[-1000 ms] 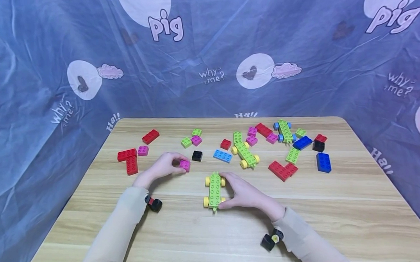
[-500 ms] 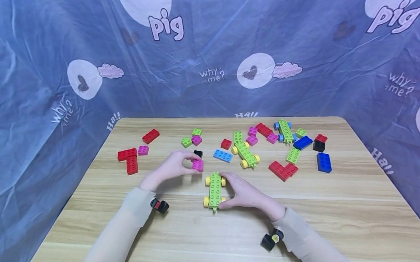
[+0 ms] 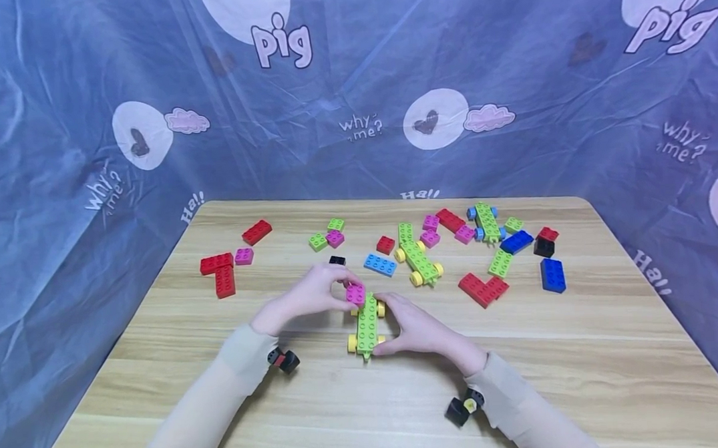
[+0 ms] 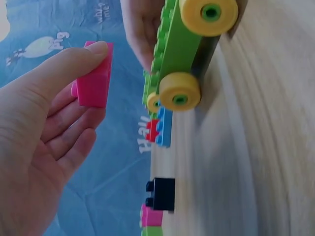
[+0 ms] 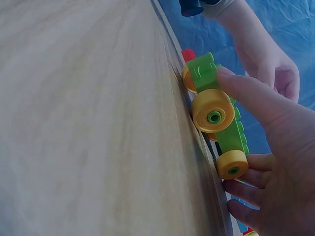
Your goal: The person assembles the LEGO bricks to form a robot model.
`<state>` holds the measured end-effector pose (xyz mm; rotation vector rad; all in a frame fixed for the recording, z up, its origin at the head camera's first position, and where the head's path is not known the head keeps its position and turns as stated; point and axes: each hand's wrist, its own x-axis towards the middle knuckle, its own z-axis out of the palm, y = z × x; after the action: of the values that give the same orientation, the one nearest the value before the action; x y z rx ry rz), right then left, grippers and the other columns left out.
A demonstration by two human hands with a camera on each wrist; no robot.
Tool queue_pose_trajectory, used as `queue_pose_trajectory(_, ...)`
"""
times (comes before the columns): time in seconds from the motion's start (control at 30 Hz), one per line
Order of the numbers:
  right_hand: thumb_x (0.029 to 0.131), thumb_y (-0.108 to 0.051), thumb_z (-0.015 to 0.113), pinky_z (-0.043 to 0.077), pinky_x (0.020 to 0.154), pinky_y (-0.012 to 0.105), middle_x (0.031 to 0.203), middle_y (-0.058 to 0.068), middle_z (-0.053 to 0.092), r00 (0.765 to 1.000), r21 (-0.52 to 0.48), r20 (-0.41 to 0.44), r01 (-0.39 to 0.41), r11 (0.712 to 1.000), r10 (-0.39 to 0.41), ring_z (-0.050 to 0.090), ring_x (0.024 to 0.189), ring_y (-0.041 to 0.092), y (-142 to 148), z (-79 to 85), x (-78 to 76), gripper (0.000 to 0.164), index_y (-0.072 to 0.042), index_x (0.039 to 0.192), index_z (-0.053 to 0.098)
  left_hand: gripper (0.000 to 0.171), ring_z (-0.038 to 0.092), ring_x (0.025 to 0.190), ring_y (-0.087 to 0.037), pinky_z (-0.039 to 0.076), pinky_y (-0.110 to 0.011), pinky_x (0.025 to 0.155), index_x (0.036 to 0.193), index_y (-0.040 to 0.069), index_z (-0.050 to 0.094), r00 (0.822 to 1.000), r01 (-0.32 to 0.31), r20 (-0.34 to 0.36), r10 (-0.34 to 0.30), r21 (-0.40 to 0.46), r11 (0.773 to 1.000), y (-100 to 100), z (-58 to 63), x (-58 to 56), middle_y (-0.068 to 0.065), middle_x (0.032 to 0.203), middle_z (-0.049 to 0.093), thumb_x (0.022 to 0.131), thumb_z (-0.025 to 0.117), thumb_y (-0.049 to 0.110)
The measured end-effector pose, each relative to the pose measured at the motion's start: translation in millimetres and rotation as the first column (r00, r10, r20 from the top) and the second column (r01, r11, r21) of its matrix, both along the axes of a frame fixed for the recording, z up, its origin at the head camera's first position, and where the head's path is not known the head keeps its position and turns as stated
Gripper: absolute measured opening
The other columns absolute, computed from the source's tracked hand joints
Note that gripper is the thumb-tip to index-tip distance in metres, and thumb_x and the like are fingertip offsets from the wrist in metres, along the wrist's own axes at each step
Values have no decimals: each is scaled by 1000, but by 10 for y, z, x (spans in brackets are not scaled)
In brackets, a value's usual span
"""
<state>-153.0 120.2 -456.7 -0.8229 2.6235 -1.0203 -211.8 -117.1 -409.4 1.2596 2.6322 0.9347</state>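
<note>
My left hand (image 3: 314, 291) pinches a pink brick (image 3: 355, 294) between thumb and fingers, just above the far left end of a green car base (image 3: 367, 327) with yellow wheels. In the left wrist view the pink brick (image 4: 96, 76) hangs in the air, apart from the green car base (image 4: 179, 44). My right hand (image 3: 420, 328) holds that base on the table from its right side, thumb at the near end and fingers at the far end. The right wrist view shows the thumb of my right hand (image 5: 283, 132) against the end of the car base (image 5: 204, 73).
Behind the hands lie a black brick (image 3: 337, 260), a light blue brick (image 3: 380, 264) and a second yellow-wheeled car base (image 3: 419, 261). Red bricks (image 3: 225, 273) lie at the left. A blue-wheeled base (image 3: 487, 223) and several bricks occupy the back right of the wooden table (image 3: 319, 413).
My left hand has carried the pink brick rightward, past the black brick, to over the far end of the car base. My right hand has stayed in place on the base.
</note>
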Motion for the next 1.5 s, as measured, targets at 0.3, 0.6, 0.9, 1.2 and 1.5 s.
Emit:
queue_pose_trajectory(0.3, 67, -50, 83, 34, 112, 48, 145, 17, 43, 1000, -10, -12, -8, 1000, 8, 41, 135, 32, 2, 9, 0, 105, -1, 146, 34, 37, 64, 95, -12, 52, -29, 85, 107, 11, 70, 999, 24, 44, -22, -51, 998, 113, -53, 56, 2, 101, 70, 76, 81, 27)
queue_pose_trajectory(0.6, 67, -50, 83, 34, 112, 48, 145, 17, 44, 1000, -10, -23, -7, 1000, 6, 42, 134, 32, 3, 11, 1, 104, 0, 145, 35, 41, 64, 93, -9, 53, -27, 84, 108, 10, 70, 997, 39, 63, -35, -65, 997, 151, -145, 59, 2, 102, 70, 74, 83, 30)
queue_pose_trajectory(0.9, 67, -50, 82, 34, 112, 47, 144, 17, 44, 999, -3, -33, -9, 1000, 9, 42, 134, 32, 6, 0, 0, 104, -1, 145, 35, 41, 64, 94, -12, 51, -25, 84, 108, 9, 71, 998, 58, 31, -56, -56, 997, 158, -191, 52, -1, 104, 70, 74, 83, 30)
queue_pose_trajectory(1.2, 67, -50, 82, 34, 112, 47, 145, 16, 44, 1000, -9, -22, -8, 1000, 8, 43, 134, 31, 8, 26, 4, 103, -3, 146, 35, 48, 64, 97, -12, 51, -26, 87, 110, 11, 70, 998, 69, 17, -68, -57, 996, 154, -208, 44, 0, 106, 71, 71, 83, 35)
queue_pose_trajectory(1.5, 68, -50, 82, 33, 112, 49, 146, 17, 43, 1000, -7, -13, -9, 1000, 9, 41, 135, 33, 6, 30, 4, 105, -1, 146, 33, 38, 64, 104, -12, 50, -28, 92, 115, 10, 70, 995, 95, 19, -94, -54, 994, 126, -220, 37, -1, 111, 70, 83, 75, 30)
